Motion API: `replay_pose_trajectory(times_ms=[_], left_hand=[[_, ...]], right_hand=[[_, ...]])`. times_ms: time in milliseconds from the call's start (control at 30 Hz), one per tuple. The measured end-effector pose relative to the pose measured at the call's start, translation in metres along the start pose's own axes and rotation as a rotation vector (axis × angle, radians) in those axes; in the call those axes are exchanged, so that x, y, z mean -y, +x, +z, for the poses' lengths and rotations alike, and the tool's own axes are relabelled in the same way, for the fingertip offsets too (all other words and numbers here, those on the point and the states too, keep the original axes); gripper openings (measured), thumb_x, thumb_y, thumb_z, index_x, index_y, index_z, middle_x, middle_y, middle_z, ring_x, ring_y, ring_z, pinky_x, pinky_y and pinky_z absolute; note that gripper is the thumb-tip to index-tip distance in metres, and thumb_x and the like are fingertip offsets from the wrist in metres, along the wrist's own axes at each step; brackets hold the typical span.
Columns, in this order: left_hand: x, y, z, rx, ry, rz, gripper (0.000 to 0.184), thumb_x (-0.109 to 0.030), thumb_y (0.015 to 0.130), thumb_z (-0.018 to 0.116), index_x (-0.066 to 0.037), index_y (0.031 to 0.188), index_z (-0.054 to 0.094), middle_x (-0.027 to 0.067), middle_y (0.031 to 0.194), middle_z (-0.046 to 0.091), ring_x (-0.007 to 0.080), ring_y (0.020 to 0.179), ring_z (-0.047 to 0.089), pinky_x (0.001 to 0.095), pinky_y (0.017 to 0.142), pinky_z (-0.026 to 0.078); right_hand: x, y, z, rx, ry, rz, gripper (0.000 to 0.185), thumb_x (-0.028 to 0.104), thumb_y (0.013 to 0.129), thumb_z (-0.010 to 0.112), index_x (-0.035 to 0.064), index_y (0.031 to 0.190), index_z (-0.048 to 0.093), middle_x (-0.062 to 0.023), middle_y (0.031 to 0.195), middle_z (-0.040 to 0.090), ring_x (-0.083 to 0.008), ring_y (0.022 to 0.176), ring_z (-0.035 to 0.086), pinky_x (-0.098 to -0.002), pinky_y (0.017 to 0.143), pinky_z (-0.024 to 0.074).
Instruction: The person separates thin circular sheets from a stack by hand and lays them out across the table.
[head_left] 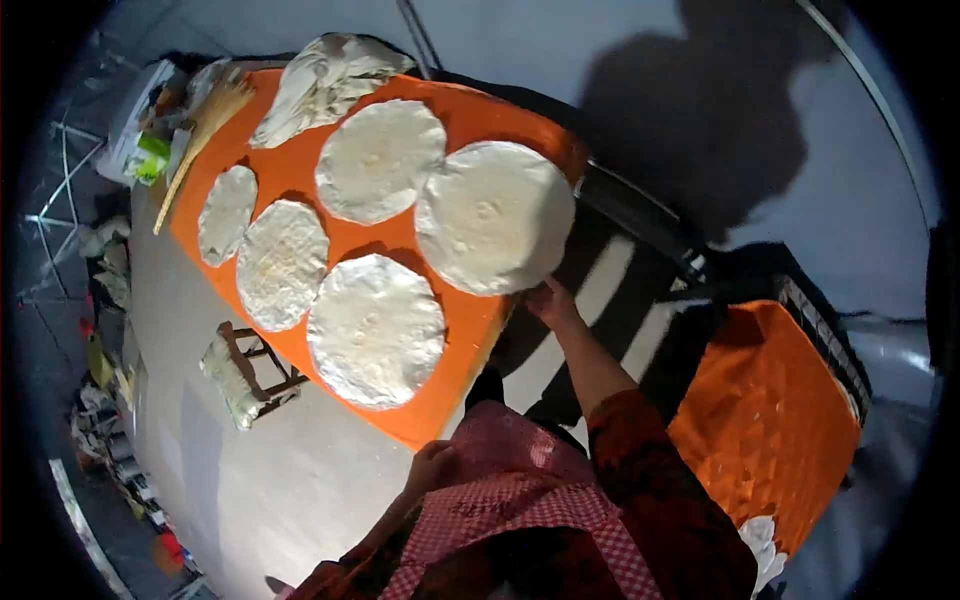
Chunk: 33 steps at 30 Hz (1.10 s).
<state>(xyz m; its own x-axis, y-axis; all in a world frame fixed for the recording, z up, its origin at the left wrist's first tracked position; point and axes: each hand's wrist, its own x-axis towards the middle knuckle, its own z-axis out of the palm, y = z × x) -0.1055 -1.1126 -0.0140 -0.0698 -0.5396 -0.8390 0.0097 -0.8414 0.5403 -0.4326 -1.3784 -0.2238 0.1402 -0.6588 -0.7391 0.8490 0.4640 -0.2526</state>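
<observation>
Several pale, floury flatbreads lie on a table with an orange cover (470, 340). My right hand (547, 300) is at the near edge of the largest flatbread (490, 220), by the table's right corner, its fingers bent and partly hidden at the rim. Left of that one lies another flatbread (380, 160). A bright white flatbread (375, 330) is closest to me. Farther left are a smaller flatbread (283, 265) and the smallest flatbread (228, 215). My left hand (435, 462) is curled beside my red checked apron (530, 500), near the table's front corner; what it holds, if anything, is hidden.
A crumpled cream cloth (325, 85) and a straw whisk broom (210, 125) lie at the table's far end. A small wooden stool (255, 370) with a cushion stands to the left. Another orange-covered surface (770, 420) is at my right.
</observation>
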Motion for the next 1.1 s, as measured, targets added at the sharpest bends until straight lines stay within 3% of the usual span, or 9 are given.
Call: replay_pose_trajectory(times_ms=[333, 400, 500, 633, 667, 700, 767, 867, 1100], left_hand=[[-0.110, 0.032, -0.008, 0.091, -0.309, 0.178, 0.025, -0.021, 0.087, 0.057, 0.000, 0.100, 0.057, 0.0089, 0.087, 0.062, 0.0172, 0.080, 0.060, 0.0285, 0.068, 0.050], [-0.140, 0.047, -0.002, 0.125, -0.363, 0.187, 0.024, -0.019, 0.087, 0.056, 0.000, 0.100, 0.056, 0.0099, 0.089, 0.061, 0.0173, 0.078, 0.060, 0.0275, 0.067, 0.049], [-0.188, 0.072, 0.014, 0.309, -0.190, 0.451, 0.032, -0.013, 0.090, 0.046, 0.001, 0.119, 0.043, 0.0161, 0.112, 0.053, 0.0261, 0.097, 0.058, 0.0323, 0.076, 0.050], [-0.260, 0.105, 0.062, 0.665, -0.948, 0.048, 0.046, -0.038, 0.090, 0.045, -0.006, 0.123, 0.042, 0.0174, 0.126, 0.044, 0.0359, 0.120, 0.040, 0.0530, 0.097, 0.036], [-0.275, 0.112, 0.081, 0.825, -1.016, -0.036, 0.047, -0.039, 0.090, 0.046, -0.006, 0.123, 0.042, 0.0175, 0.126, 0.044, 0.0363, 0.122, 0.037, 0.0542, 0.098, 0.034], [-0.280, 0.127, 0.101, 1.029, -0.959, 0.049, 0.052, -0.045, 0.089, 0.045, -0.006, 0.124, 0.045, 0.0179, 0.131, 0.042, 0.0354, 0.123, 0.038, 0.0509, 0.098, 0.036], [-0.296, 0.122, 0.172, 1.255, -0.853, 0.082, 0.058, -0.049, 0.086, 0.049, -0.007, 0.126, 0.045, 0.0177, 0.132, 0.041, 0.0312, 0.124, 0.037, 0.0523, 0.099, 0.034], [-0.338, 0.052, 0.266, 1.243, -0.301, 0.335, 0.064, -0.051, 0.083, 0.053, -0.009, 0.128, 0.041, 0.0165, 0.129, 0.044, 0.0273, 0.124, 0.035, 0.0552, 0.099, 0.031], [-0.267, -0.012, 0.452, 1.406, -0.193, -0.076, 0.068, -0.058, 0.083, 0.047, -0.010, 0.130, 0.039, 0.0142, 0.129, 0.044, 0.0275, 0.121, 0.038, 0.0517, 0.097, 0.034]], right_hand=[[0.036, 0.016, 0.099, -0.715, -0.501, -0.161, 0.053, 0.012, 0.072, 0.068, 0.0060, 0.120, 0.047, -0.0125, 0.113, 0.054, -0.0312, 0.099, 0.056, -0.0456, 0.082, 0.0481], [0.051, 0.044, 0.084, -0.393, -0.997, -0.638, 0.055, 0.013, 0.069, 0.067, 0.0039, 0.120, 0.048, -0.0127, 0.112, 0.054, -0.0299, 0.099, 0.055, -0.0418, 0.080, 0.0475], [0.088, -0.051, 0.215, -0.256, -0.940, -0.804, 0.047, 0.016, 0.070, 0.063, 0.0022, 0.114, 0.052, -0.0105, 0.105, 0.056, -0.0248, 0.091, 0.054, -0.0410, 0.075, 0.0461], [0.165, -0.170, 0.297, 0.305, -1.021, -1.002, 0.033, 0.010, 0.073, 0.060, 0.0000, 0.105, 0.058, -0.0051, 0.088, 0.062, -0.0150, 0.076, 0.060, -0.0312, 0.065, 0.0491], [0.171, -0.239, 0.323, 0.150, -1.129, -0.902, 0.032, 0.010, 0.073, 0.060, 0.0006, 0.104, 0.059, -0.0045, 0.086, 0.063, -0.0125, 0.076, 0.059, -0.0312, 0.066, 0.0491], [0.180, -0.285, 0.319, 0.369, -1.127, -1.006, 0.028, 0.010, 0.073, 0.062, 0.0012, 0.100, 0.059, -0.0020, 0.083, 0.062, -0.0108, 0.075, 0.057, -0.0315, 0.066, 0.0484], [0.197, -0.372, 0.300, 0.131, -1.796, -1.350, 0.023, 0.012, 0.073, 0.062, 0.0036, 0.093, 0.057, -0.0110, 0.084, 0.061, -0.0215, 0.075, 0.060, -0.0345, 0.062, 0.0462], [0.218, -0.490, 0.241, 0.235, -1.910, -1.557, 0.027, 0.002, 0.069, 0.062, 0.0024, 0.095, 0.055, -0.0125, 0.091, 0.060, -0.0323, 0.086, 0.059, -0.0404, 0.071, 0.0479], [0.239, -0.696, 0.041, -0.643, -2.231, -1.564, 0.034, 0.007, 0.069, 0.063, 0.0049, 0.102, 0.056, -0.0092, 0.107, 0.061, -0.0283, 0.110, 0.054, -0.0452, 0.094, 0.0402]])
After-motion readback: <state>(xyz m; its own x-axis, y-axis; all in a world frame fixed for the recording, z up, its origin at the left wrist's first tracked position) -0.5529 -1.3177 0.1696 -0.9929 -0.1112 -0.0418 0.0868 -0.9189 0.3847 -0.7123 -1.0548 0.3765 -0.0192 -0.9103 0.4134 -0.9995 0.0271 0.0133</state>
